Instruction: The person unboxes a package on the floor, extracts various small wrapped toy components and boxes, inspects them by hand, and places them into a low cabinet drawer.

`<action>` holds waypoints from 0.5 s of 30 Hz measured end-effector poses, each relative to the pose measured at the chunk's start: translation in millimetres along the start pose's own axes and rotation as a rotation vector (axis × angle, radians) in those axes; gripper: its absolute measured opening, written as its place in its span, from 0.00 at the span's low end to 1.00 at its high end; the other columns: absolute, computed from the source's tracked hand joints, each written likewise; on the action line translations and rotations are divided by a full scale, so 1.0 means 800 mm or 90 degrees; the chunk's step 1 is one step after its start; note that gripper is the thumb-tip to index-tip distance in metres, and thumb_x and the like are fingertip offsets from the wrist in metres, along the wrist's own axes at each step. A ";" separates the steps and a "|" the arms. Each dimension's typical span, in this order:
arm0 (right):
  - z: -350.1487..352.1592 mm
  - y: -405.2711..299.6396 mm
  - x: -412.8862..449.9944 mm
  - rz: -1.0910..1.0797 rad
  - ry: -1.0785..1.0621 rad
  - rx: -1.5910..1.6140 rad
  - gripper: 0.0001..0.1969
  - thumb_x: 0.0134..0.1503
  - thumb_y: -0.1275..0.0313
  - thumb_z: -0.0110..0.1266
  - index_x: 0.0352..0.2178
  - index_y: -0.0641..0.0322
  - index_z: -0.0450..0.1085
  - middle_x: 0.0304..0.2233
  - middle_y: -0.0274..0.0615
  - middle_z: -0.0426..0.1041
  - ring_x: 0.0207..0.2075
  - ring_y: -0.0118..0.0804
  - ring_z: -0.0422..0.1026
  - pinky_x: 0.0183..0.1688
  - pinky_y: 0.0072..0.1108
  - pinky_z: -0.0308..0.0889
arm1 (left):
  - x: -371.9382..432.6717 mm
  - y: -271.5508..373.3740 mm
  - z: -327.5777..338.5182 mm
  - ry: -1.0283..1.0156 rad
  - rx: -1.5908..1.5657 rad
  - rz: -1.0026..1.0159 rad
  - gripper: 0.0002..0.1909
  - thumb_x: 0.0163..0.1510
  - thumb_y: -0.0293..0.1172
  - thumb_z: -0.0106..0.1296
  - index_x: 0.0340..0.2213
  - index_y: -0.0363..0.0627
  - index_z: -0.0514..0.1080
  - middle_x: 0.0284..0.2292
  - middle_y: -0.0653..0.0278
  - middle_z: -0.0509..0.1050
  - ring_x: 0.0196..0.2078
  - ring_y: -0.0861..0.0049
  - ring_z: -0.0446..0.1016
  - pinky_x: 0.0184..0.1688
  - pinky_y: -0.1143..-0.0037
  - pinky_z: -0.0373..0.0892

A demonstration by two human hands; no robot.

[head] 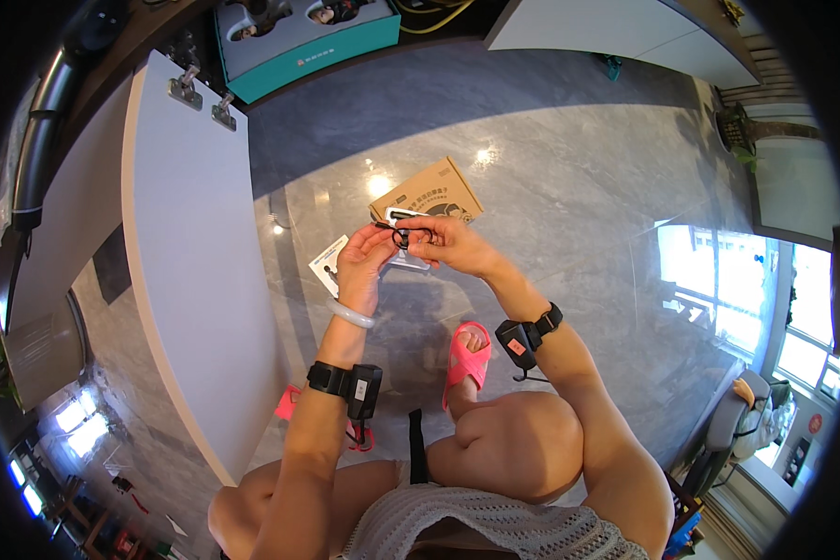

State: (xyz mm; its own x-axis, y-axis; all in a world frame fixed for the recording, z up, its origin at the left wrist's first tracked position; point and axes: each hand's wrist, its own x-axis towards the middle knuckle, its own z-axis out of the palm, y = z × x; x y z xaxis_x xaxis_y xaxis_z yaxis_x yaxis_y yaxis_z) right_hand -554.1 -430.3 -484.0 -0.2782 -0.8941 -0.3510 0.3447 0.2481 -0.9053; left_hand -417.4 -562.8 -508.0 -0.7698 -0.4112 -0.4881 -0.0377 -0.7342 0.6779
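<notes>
Between my two raised hands is a thin black cable (397, 236), looped and bundled. My left hand (366, 260) pinches one side of it near a plug end, and my right hand (455, 245) grips the other side with thumb and fingers. Beneath them on the floor lies a white tray (414, 263) with dark items in it, partly covered by my hands. A brown cardboard box (430, 187) with printing sits just beyond, touching or overlapped by the tray. A white printed leaflet or card (330, 264) lies to the left, partly behind my left hand.
An open white cabinet door (189, 266) with metal hinges stands at left. A teal box (315, 63) with a grey insert rests in the cabinet at the top. A black handheld appliance (42, 126) is at upper left. My foot in a pink sandal (470, 360) is on the tiled floor.
</notes>
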 end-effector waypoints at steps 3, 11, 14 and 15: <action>0.005 0.002 0.002 -0.004 0.041 0.011 0.22 0.56 0.76 0.54 0.52 0.69 0.62 0.25 0.31 0.68 0.20 0.19 0.63 0.22 0.13 0.60 | -0.005 0.001 0.004 -0.043 -0.020 -0.026 0.21 0.52 0.21 0.53 0.48 0.33 0.64 0.41 0.59 0.74 0.43 0.79 0.73 0.46 0.81 0.70; 0.006 0.013 0.005 -0.035 0.057 0.004 0.26 0.56 0.76 0.54 0.55 0.68 0.59 0.28 0.32 0.70 0.23 0.20 0.65 0.24 0.14 0.62 | -0.007 -0.001 0.010 -0.053 0.043 0.029 0.20 0.56 0.25 0.52 0.49 0.31 0.65 0.41 0.59 0.74 0.42 0.79 0.73 0.47 0.78 0.69; 0.004 0.008 0.000 -0.045 0.015 -0.022 0.28 0.56 0.75 0.54 0.57 0.66 0.57 0.31 0.33 0.71 0.25 0.21 0.66 0.26 0.15 0.63 | -0.006 0.000 0.003 -0.024 0.070 0.030 0.17 0.56 0.27 0.53 0.47 0.33 0.67 0.38 0.61 0.75 0.39 0.79 0.74 0.46 0.78 0.69; 0.004 0.005 -0.001 -0.037 0.000 -0.030 0.29 0.55 0.75 0.54 0.58 0.64 0.56 0.32 0.34 0.71 0.26 0.21 0.67 0.27 0.15 0.64 | -0.006 0.000 0.002 -0.002 0.095 0.034 0.16 0.56 0.28 0.52 0.46 0.36 0.68 0.36 0.62 0.75 0.37 0.80 0.74 0.45 0.79 0.69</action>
State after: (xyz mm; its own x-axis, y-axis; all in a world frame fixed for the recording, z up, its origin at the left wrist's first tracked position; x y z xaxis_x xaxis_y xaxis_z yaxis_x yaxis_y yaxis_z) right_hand -550.0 -429.6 -486.3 -0.2966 -0.9073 -0.2982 0.2858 0.2136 -0.9342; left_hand -414.5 -559.6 -505.0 -0.7753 -0.4461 -0.4472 -0.0905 -0.6222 0.7776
